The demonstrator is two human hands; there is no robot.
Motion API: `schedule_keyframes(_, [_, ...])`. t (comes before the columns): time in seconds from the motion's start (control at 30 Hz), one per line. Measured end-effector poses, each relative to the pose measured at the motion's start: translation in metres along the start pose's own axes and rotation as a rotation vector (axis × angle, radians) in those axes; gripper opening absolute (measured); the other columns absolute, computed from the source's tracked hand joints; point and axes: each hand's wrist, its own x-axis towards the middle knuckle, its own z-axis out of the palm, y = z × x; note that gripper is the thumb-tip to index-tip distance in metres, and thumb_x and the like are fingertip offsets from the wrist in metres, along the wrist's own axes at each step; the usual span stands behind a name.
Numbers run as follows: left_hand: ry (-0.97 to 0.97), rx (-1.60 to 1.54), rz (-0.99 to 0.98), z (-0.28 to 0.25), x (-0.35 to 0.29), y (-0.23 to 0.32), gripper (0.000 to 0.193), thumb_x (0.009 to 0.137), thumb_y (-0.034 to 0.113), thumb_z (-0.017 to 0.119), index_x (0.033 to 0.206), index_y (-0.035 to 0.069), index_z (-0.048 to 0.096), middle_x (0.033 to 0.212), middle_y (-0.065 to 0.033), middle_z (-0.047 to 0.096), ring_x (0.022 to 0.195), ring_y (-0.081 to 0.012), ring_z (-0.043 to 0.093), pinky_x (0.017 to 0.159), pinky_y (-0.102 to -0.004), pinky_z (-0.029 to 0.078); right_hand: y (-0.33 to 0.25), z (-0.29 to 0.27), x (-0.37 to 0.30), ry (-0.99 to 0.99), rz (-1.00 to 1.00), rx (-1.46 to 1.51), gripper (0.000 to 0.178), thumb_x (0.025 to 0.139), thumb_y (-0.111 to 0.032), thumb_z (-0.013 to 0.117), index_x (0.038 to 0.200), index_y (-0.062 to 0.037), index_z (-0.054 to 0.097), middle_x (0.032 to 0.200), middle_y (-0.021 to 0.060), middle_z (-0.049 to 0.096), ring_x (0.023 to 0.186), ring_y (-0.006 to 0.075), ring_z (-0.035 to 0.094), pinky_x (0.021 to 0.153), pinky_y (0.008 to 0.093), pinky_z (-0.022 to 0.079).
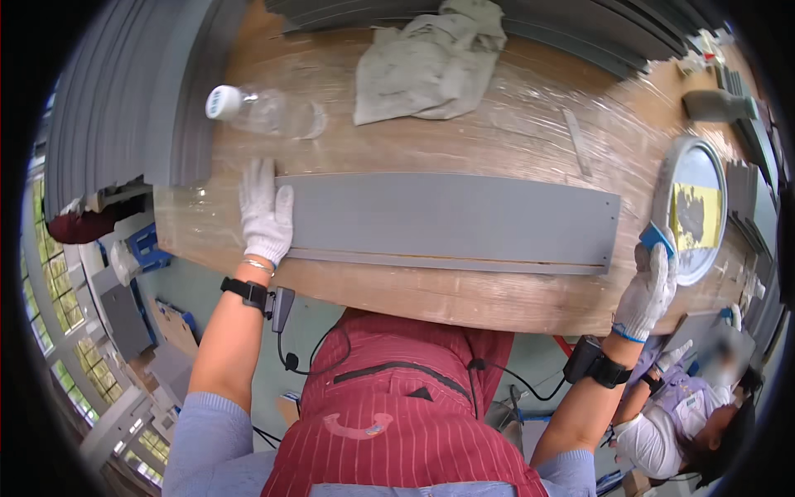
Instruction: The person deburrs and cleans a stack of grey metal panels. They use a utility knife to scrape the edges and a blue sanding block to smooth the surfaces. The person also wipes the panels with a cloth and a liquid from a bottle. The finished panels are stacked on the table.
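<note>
A long grey panel (447, 219) lies flat on the wrapped table, a narrow groove running along its near edge and small holes at its right end. My left hand (267, 211), in a white knit glove, rests with outstretched fingers against the panel's left end. Past the right end, my gloved right hand (650, 286) is closed on a small flat blue scraper (657, 238). That scraper is beside a round grey lid (664, 195), on which lies a yellow sheet (705, 207) with a grey smear.
A clear bottle (269, 114) with a white cap lies behind my left hand. Farther back are a crumpled cloth (431, 70) and a thin strip (577, 142). Grey panels (124, 91) are stacked at the left. Another person (683, 414) works at the lower right.
</note>
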Motion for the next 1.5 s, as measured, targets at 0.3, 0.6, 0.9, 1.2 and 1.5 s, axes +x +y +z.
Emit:
schedule_keyframes(0.3, [-0.067, -0.029, -0.079, -0.004, -0.037, -0.06, 0.054, 0.105, 0.04, 0.041, 0.149, 0.009, 0.046, 0.16, -0.0189, 0.033, 0.148, -0.0404, 0.026, 0.124, -0.0489, 0.013, 0.042, 0.011, -0.026, -0.165, 0.069, -0.003, 0.044, 0.104, -0.025, 0.054, 0.137, 0.0028, 0.054, 0.138, 0.0128, 0.057, 0.116, 0.0227, 0.06, 0.098, 0.0384, 0.05])
schedule_keyframes(0.6, [-0.035, -0.643, -0.378, -0.022, -0.069, -0.054, 0.047, 0.1, 0.026, 0.059, 0.139, 0.0, 0.056, 0.149, -0.016, 0.051, 0.145, -0.0334, 0.038, 0.121, -0.0415, 0.026, 0.051, 0.023, -0.072, -0.218, 0.007, -0.148, 0.039, 0.107, -0.028, 0.049, 0.131, 0.0012, 0.06, 0.117, 0.0074, 0.065, 0.087, 0.0141, 0.055, 0.08, 0.0285, 0.046])
schedule_keyframes(0.9, [-0.163, -1.395, -0.94, -0.051, -0.065, -0.073, 0.038, 0.096, 0.019, 0.067, 0.13, 0.002, 0.064, 0.125, -0.0076, 0.067, 0.111, -0.014, 0.062, 0.096, -0.0286, 0.049, 0.042, 0.034, -0.067, -0.241, 0.245, 0.096, 0.031, 0.103, -0.024, 0.056, 0.122, -0.0024, 0.065, 0.121, 0.0089, 0.069, 0.104, 0.018, 0.063, 0.073, 0.0268, 0.043])
schedule_keyframes(1.2, [-0.49, -1.135, -1.042, -0.074, -0.123, -0.09, 0.015, 0.094, 0.022, 0.07, 0.097, 0.01, 0.06, 0.09, 0.0017, 0.062, 0.08, -0.0092, 0.06, 0.073, -0.0276, 0.052, 0.033, 0.059, -0.092, -0.158, 0.228, -0.052, 0.038, 0.098, -0.024, 0.062, 0.125, 0.0018, 0.062, 0.106, 0.0068, 0.064, 0.078, 0.0124, 0.051, 0.069, 0.0241, 0.042])
schedule_keyframes(1.5, [-0.398, -1.645, -0.915, -0.099, -0.098, -0.083, 0.038, 0.093, 0.017, 0.067, 0.126, -0.001, 0.058, 0.11, -0.0112, 0.068, 0.099, -0.0205, 0.067, 0.091, -0.0349, 0.055, 0.029, 0.052, -0.085, 0.015, 0.195, 0.082, 0.034, 0.099, -0.023, 0.061, 0.123, -0.0003, 0.062, 0.117, 0.0104, 0.065, 0.101, 0.0197, 0.062, 0.084, 0.0306, 0.05])
